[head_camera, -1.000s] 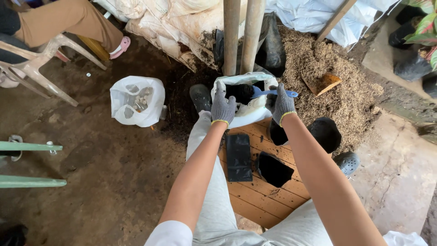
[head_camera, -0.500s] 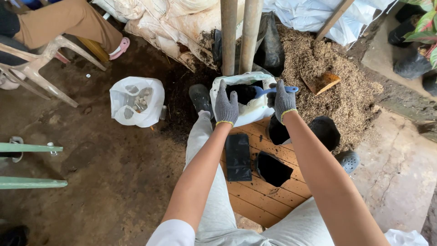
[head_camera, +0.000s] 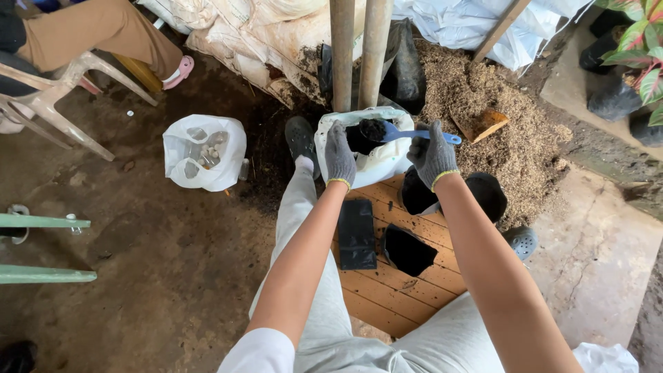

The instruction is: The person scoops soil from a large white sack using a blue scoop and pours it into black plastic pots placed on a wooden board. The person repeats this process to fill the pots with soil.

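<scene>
My left hand (head_camera: 339, 156), in a grey knit glove, grips the rim of a white sack (head_camera: 376, 163) of dark soil. In my right hand (head_camera: 433, 154), gloved as well, is the handle of a blue scoop (head_camera: 414, 134) loaded with dark soil above the sack's mouth. Below my hands a wooden pallet (head_camera: 387, 290) carries a flat black grow bag (head_camera: 357, 234), an open black grow bag (head_camera: 409, 251) and two more black bags (head_camera: 485, 195) under my right wrist.
A heap of brown husk (head_camera: 483, 110) with an orange trowel (head_camera: 485, 125) lies to the right. Two poles (head_camera: 359, 48) rise behind the sack. A white plastic bag (head_camera: 204, 152) sits left; a seated person's leg (head_camera: 103, 41) and plastic chair are upper left.
The scoop has come up out of the sack with soil on it. Both hands stay at the sack's mouth.
</scene>
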